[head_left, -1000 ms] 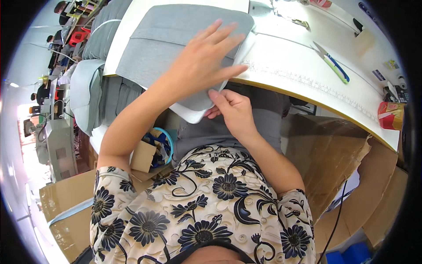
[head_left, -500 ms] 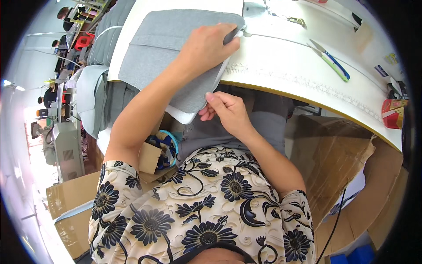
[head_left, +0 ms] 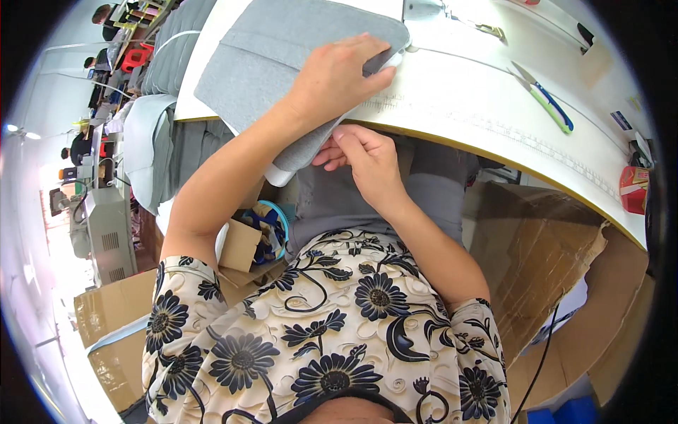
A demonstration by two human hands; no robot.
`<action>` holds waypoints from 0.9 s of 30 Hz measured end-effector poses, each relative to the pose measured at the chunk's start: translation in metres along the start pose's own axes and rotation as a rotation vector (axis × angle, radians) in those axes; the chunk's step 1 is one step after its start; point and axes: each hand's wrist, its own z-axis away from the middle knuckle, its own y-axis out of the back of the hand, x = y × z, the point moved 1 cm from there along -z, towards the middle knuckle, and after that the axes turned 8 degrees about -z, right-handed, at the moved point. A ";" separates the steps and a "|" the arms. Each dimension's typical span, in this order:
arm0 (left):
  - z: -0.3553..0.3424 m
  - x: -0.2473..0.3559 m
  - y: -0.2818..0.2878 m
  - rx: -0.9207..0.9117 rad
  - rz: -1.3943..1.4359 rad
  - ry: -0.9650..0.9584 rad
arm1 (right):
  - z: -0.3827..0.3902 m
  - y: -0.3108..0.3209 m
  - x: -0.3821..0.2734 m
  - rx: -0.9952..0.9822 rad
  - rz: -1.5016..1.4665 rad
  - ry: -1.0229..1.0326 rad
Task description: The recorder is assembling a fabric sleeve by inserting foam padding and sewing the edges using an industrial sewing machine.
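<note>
A grey fabric panel [head_left: 261, 60] with a pale backing lies over the white table's near edge, its lower corner hanging above my lap. A seam or fold crosses its upper part. My left hand [head_left: 339, 74] rests on top, near the panel's right edge, with fingers stretched forward and thumb apart. Closer to me, my right hand [head_left: 367, 159] pinches the hanging right edge between thumb and index finger. Its other fingers curl beside the panel. The underside of the panel is mostly hidden.
Snips with blue and green handles [head_left: 547, 102] lie on the white table [head_left: 459, 92], which has a printed ruler. A metal machine plate [head_left: 424, 10] is at the far edge. Stacked grey fabric [head_left: 152, 148] stands left; cardboard boxes [head_left: 526, 261] flank my lap. People sit far left.
The panel's lower corner has moved up and slightly left. My right hand has moved up a little with the edge pinched. My left hand stays on the panel.
</note>
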 end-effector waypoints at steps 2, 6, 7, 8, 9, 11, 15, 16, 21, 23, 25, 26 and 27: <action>0.001 -0.001 0.000 -0.042 0.003 0.019 | -0.001 0.000 0.002 0.027 -0.018 -0.004; 0.000 -0.003 -0.002 -0.018 -0.092 -0.029 | -0.002 -0.006 0.004 0.042 0.064 0.041; -0.001 -0.003 -0.002 -0.019 -0.122 -0.006 | -0.001 -0.008 0.004 0.042 0.112 0.038; -0.003 -0.003 -0.001 -0.017 -0.124 -0.004 | -0.001 -0.009 0.004 0.043 0.159 0.035; -0.005 -0.004 -0.002 -0.048 -0.121 0.015 | -0.002 -0.009 0.005 0.044 0.161 0.035; -0.010 -0.007 -0.006 -0.076 -0.116 0.034 | -0.002 -0.007 0.008 0.060 0.242 0.063; -0.018 -0.006 0.003 -0.118 -0.074 0.102 | -0.006 -0.002 0.010 0.049 0.289 0.028; -0.019 -0.004 0.007 -0.187 -0.048 0.177 | -0.005 -0.001 0.010 0.063 0.308 0.013; -0.010 -0.019 -0.013 0.093 -0.150 -0.046 | -0.007 -0.006 0.009 0.055 0.317 -0.008; -0.013 -0.017 -0.010 0.064 -0.128 -0.004 | -0.009 -0.005 0.010 0.031 0.332 0.006; -0.017 -0.015 -0.003 -0.054 -0.119 0.082 | -0.010 -0.001 0.014 0.045 0.297 0.004; -0.016 -0.014 0.003 -0.054 -0.119 0.084 | -0.009 0.001 0.015 0.060 0.262 0.002; -0.008 -0.008 0.015 -0.089 -0.049 0.092 | -0.006 -0.002 0.013 0.055 0.259 -0.007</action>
